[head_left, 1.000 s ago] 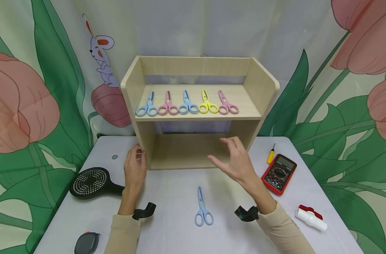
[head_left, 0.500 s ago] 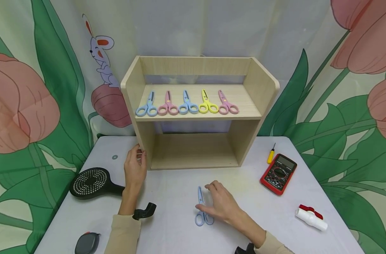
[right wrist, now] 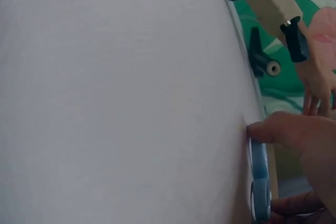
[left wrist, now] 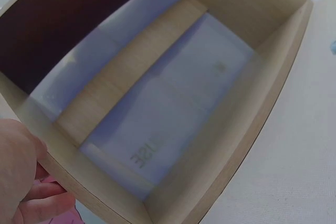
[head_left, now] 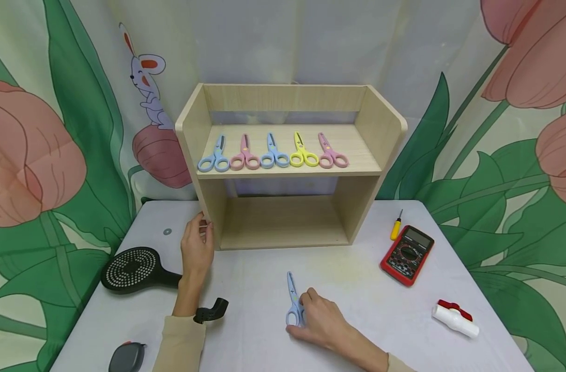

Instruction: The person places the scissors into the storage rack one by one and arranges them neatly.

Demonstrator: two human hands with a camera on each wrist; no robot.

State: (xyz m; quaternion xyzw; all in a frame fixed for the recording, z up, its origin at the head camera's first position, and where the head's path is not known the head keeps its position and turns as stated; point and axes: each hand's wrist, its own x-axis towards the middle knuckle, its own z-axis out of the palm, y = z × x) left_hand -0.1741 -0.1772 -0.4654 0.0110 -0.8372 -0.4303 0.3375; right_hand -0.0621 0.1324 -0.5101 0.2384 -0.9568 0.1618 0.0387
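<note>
In the head view, my right hand (head_left: 323, 319) grips the handle loops of light blue scissors (head_left: 293, 297) on the white table, blades pointing away. The right wrist view has the thumb at one side of the blue scissor handles (right wrist: 260, 179) and fingers at the other. My left hand (head_left: 197, 245) rests against the outside of the left panel of a wooden shelf (head_left: 283, 243), fingers loosely bent. On the upper board lie light blue scissors (head_left: 214, 160), pink scissors (head_left: 245, 159), blue scissors (head_left: 274, 158), yellow scissors (head_left: 304, 156) and pink scissors (head_left: 332, 158), side by side.
On the left are a black shower head (head_left: 131, 270), a dark tape measure (head_left: 127, 356) and a small grey disc (head_left: 167, 231). On the right lie a yellow screwdriver (head_left: 396, 227), a red multimeter (head_left: 407, 255) and a white valve with a red handle (head_left: 455, 319).
My right hand has come down from in front of the shelf to the blue scissors and grips their handles. The scissors have turned slightly. My left hand has stayed by the panel.
</note>
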